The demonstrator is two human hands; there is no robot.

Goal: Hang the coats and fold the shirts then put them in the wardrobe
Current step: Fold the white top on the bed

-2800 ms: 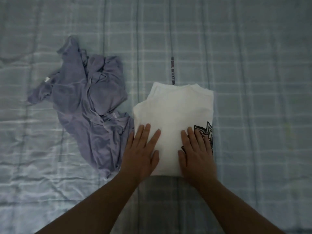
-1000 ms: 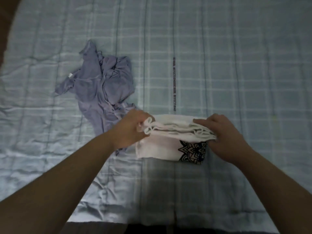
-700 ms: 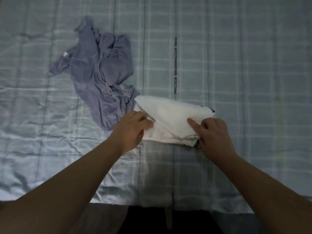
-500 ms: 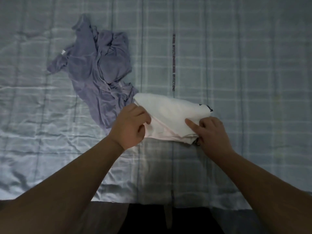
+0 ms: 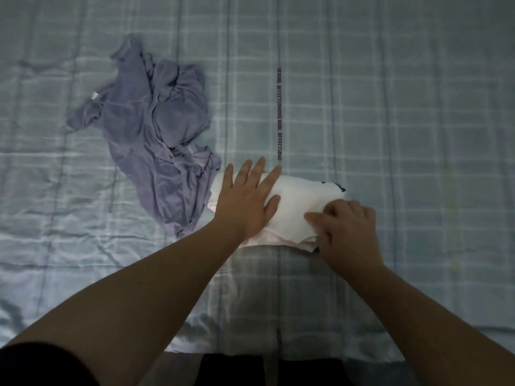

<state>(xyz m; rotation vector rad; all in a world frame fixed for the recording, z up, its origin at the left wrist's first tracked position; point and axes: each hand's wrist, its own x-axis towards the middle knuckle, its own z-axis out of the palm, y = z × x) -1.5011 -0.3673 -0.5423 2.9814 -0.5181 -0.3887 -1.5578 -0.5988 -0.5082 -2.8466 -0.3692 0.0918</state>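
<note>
Two hands work on one folded white shirt [image 5: 298, 207], which lies on the bed [image 5: 404, 135] near its front edge. The left hand [image 5: 248, 201] lies flat on the shirt's left half, fingers straight and spread, fingertips reaching past the shirt's far edge onto the plaid sheet; it grips nothing. The right hand [image 5: 348, 232] sits at the shirt's right near corner with fingers curled, pinching the folded layers at that edge. A bit of black print shows at the shirt's far right corner.

Just left of the white shirt, touching its left edge, lies a crumpled purple shirt [image 5: 156, 135], spread unfolded and running away toward the far left. A strip of printed lettering [image 5: 279, 115] runs along the sheet straight beyond the white shirt, its near end just beside the left hand's fingertips.

Right of the white shirt and beyond it the sheet is open, wrinkled only lightly. Nearer than the white shirt, a band of sheet runs to the bed's front edge, with dark floor below it.
</note>
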